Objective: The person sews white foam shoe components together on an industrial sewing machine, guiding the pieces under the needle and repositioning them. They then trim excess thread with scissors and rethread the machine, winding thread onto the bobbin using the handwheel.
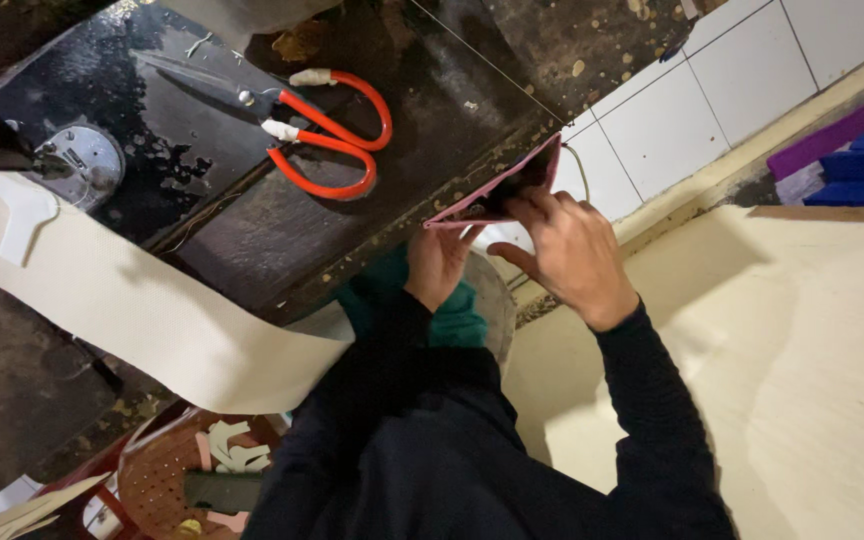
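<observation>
Fingers (537, 203) of the right hand (572, 258) curl over the top of a small pink pouch (497, 187) and reach into its dark opening, pinching the near wall between thumb and fingertips; the left hand (439, 262) comes up from below with its fingers closed on the lower pink edge, so both hands have hold of the same piece. The pouch is a flat, roughly triangular thing with a thin pink rim around a dark inside, spread open like a mouth, and it sits right at the near edge of the dark desk (302, 220), partly hanging past that edge over the white tiled floor (672, 130). Both arms wear dark sleeves (652, 400). Further in on the desk, well apart from the pouch, lie scissors with orange-red handles (322, 130), blades pointing toward the far left corner. Beside them at the left edge stands the metal part of a sewing machine (77, 160). A wide band of cream fabric (132, 300) runs from the machine across the desk's left side and down toward the person's lap. To the right lies a large pale sheet (802, 350).
</observation>
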The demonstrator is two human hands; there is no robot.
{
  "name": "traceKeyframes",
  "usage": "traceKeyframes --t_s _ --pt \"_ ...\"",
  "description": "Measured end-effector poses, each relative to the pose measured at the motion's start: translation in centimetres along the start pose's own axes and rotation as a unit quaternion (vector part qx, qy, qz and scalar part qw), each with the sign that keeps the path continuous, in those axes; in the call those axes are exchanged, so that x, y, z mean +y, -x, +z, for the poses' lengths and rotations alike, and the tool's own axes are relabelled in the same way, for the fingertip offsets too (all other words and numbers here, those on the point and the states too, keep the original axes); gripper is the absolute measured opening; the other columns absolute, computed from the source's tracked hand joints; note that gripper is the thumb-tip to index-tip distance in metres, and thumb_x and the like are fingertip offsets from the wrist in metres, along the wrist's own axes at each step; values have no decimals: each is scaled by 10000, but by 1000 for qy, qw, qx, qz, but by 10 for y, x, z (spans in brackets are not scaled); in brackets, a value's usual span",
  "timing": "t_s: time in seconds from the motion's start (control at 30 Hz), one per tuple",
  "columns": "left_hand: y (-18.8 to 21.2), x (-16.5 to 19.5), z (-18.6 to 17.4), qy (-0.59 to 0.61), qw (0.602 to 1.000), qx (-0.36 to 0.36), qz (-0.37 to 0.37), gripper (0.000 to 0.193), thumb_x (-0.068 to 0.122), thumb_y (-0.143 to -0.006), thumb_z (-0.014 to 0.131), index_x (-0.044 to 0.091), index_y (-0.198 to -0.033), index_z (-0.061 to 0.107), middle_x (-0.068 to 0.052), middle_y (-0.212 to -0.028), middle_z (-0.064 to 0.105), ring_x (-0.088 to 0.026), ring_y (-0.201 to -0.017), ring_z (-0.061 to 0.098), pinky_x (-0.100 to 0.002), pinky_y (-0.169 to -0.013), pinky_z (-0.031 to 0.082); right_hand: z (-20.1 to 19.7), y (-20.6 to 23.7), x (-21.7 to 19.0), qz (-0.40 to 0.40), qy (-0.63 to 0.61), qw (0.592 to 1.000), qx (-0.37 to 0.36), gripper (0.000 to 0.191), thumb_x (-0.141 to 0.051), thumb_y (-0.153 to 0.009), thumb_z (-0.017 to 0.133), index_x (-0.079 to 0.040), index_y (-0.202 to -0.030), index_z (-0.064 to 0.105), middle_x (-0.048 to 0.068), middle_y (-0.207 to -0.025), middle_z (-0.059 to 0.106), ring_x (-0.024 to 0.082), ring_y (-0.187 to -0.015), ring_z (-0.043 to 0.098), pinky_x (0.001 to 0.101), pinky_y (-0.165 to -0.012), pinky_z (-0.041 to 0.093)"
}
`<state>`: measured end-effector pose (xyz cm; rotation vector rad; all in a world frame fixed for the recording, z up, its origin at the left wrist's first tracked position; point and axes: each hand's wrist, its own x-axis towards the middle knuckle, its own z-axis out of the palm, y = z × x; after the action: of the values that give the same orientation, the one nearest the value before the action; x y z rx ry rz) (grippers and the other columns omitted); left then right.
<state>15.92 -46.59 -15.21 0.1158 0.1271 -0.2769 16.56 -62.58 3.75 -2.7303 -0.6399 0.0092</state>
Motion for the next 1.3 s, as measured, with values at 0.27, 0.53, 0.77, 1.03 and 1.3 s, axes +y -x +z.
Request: traceKeyframes --t_s 0.27,0.53,0.77,1.03,1.3 --pt "-10 -5 25 29 998 46 -39 480 392 -1090 473 51 -1404 598 -120 -1488 576 -304 -1400 517 -496 -1223 401 6 -11 11 2 -57 998 -3 610 -378 -727 877 -47 -1206 692 156 -1187 712 339 -912 712 410 -765 582" --pt "-3 -12 3 40 996 -11 -73 385 332 -1111 454 39 -1291 628 -167 -1477 618 -345 -1378 542 -397 -1012 397 19 -24 30 67 -189 978 -61 680 -320 -756 884 29 -1280 629 208 -864 736 303 -724 732 407 -660 579" --pt "-4 -13 19 12 999 25 -33 470 401 -1047 475 48 -1318 628 -125 -1366 637 -316 -1278 594 -510 -1206 389 34 -35 42 192 -339 916 -99 197 -141 -951 618 1 -1063 696 145 -787 744 256 -655 764 380 -631 622" --pt "2 -4 38 48 997 -15 -52 435 348 -1083 471 41 -1363 600 -124 -1407 634 -316 -1265 610 -507 -1198 398 49 -34 22 124 -151 980 24 189 -145 -849 742 -32 -1001 742 196 -866 725 387 -763 700 440 -670 570" --pt "19 0 16 55 996 49 -41 395 425 -1155 454 43 -1202 543 -169 -1330 589 -383 -1367 576 -546 -1165 390 -8 -13 -13 123 -177 972 97 267 -138 -859 800 -38 -1101 754 167 -931 739 297 -774 744 359 -684 578"
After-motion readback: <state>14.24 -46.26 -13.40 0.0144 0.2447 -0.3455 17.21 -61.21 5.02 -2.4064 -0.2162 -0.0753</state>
